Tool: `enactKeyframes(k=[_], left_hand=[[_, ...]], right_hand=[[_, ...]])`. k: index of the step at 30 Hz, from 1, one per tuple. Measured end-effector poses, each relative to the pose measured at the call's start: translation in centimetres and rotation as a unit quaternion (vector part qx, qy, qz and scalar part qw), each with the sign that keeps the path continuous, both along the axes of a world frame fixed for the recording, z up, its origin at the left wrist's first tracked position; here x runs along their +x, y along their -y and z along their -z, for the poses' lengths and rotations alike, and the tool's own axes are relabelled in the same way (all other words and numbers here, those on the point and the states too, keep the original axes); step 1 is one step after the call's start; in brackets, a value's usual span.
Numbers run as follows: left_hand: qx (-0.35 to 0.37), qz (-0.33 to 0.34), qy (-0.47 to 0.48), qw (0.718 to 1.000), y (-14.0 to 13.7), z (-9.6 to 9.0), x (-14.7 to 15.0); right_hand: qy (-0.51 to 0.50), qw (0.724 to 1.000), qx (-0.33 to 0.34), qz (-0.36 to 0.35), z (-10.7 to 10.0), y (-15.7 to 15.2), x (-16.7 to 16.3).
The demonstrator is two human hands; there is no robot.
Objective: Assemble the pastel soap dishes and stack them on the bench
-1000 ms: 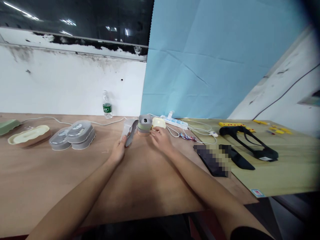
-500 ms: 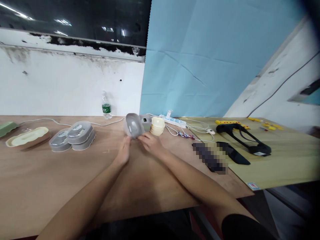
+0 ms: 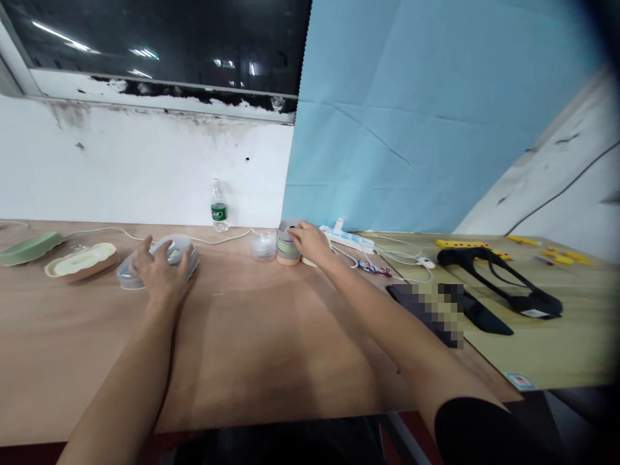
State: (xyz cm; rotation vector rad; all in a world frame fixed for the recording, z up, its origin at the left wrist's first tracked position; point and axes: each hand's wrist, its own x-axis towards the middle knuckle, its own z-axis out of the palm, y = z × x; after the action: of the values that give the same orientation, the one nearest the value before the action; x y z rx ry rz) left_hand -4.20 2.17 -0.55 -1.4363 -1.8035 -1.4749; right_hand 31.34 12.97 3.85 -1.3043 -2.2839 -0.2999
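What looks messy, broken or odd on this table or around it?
Nothing is spilled or broken on the table. The odd bits: the wall paint under the dark window is peeling and stained, and white cables lie tangled by the power strip. The left hand rests on grey lidded containers; the right hand touches a stack of small bowls.

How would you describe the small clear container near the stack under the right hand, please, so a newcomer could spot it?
Start at the water bottle standing against the white wall at the back of the wooden table. Just right of it and nearer sits the small clear container, left of the coloured stack under the right hand. It alone is see-through and unstacked.
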Motion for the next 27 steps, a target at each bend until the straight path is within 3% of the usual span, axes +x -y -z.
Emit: enactKeyframes(k=[4, 7, 11, 15, 20, 27], left_hand=[[-0.044, -0.025, 0.007, 0.999, -0.6, 1.1, -0.5], [-0.04, -0.018, 0.01, 0.999, -1.0, 1.5, -0.5], [-0.014, -0.005, 0.033, 0.999, -0.8, 1.3, -0.6], [-0.061, -0.002, 0.064, 0.996, -0.5, 1.0, -0.5], [-0.082, -0.025, 0.041, 0.996, -0.8, 1.2, -0.4], [-0.084, -0.041, 0.022, 0.995, -0.9, 1.4, -0.7]], right_hand=[[-0.007, 1.0, 0.014, 0.022, 0.7, 0.2, -0.1], [-0.005, 0.999, 0.027, 0.021, 1.1, 0.2, 0.3], [-0.003, 0.999, 0.036, 0.016, 1.1, -0.1, 0.9], [-0.005, 0.999, 0.036, 0.022, 1.1, -0.3, 1.2], [-0.027, 0.999, 0.036, -0.014, 1.7, -0.1, 1.2], [-0.138, 0.988, 0.011, -0.072, 1.7, 0.9, 0.8]])
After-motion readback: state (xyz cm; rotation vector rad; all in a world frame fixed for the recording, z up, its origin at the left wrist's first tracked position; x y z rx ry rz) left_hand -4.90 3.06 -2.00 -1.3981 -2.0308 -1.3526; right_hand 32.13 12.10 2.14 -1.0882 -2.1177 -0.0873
